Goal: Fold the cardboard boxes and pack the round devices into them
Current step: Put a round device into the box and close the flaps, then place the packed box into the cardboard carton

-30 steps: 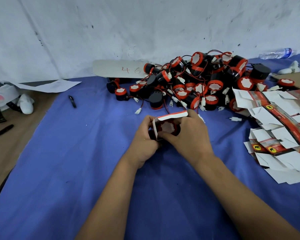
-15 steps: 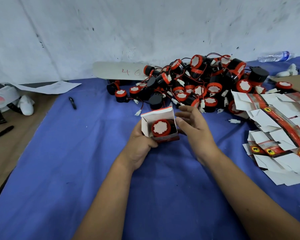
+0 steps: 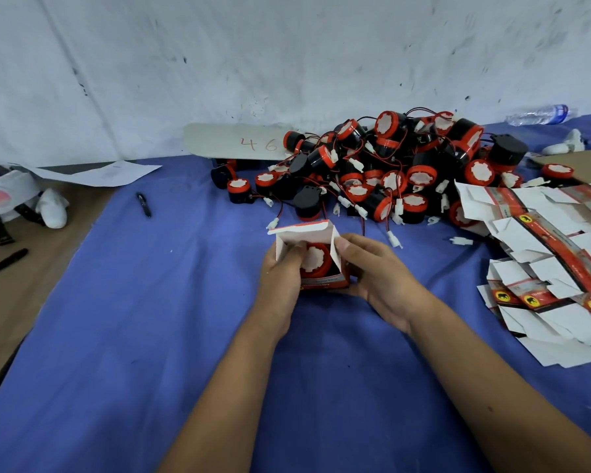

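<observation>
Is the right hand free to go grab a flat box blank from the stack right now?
Probably not yet. The right hand grips the open box holding a round device, with its flaps unclosed. The flat box blanks lie unobstructed just right of it.

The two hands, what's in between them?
In the head view, a small cardboard box sits between the left hand and right hand, its top flap open, with a round device inside.

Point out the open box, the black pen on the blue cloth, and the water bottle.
open box (image 3: 302, 232): head view, inside of the raised top flap.
black pen (image 3: 143, 204): head view, middle of its barrel.
water bottle (image 3: 539, 115): head view, its clear body.
</observation>
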`<state>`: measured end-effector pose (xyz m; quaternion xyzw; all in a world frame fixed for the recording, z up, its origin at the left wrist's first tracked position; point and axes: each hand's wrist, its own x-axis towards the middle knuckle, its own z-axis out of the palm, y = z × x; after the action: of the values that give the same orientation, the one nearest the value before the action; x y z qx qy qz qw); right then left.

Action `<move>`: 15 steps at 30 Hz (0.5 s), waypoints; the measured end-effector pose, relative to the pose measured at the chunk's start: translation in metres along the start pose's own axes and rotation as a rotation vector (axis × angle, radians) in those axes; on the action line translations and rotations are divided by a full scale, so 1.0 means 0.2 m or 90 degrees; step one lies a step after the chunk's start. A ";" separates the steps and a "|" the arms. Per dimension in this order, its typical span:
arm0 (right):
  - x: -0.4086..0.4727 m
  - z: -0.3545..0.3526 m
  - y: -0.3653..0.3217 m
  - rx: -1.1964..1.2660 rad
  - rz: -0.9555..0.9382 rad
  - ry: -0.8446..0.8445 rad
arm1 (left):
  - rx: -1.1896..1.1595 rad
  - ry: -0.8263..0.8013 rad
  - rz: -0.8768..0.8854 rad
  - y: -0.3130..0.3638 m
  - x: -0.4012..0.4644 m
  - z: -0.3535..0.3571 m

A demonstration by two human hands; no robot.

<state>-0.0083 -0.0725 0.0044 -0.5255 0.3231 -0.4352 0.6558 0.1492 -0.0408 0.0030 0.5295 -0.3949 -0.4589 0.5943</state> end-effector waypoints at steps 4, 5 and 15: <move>0.00 -0.01 0.00 0.026 0.002 -0.020 | -0.005 0.019 0.043 0.01 0.00 0.03; 0.00 -0.01 0.00 0.020 0.006 -0.025 | -0.004 0.020 0.052 0.01 0.00 0.04; 0.00 -0.01 0.00 0.032 -0.027 0.075 | -0.022 -0.211 0.026 0.02 -0.02 0.00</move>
<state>-0.0106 -0.0739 0.0044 -0.4889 0.3388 -0.4875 0.6392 0.1484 -0.0372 0.0066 0.4280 -0.4905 -0.5343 0.5392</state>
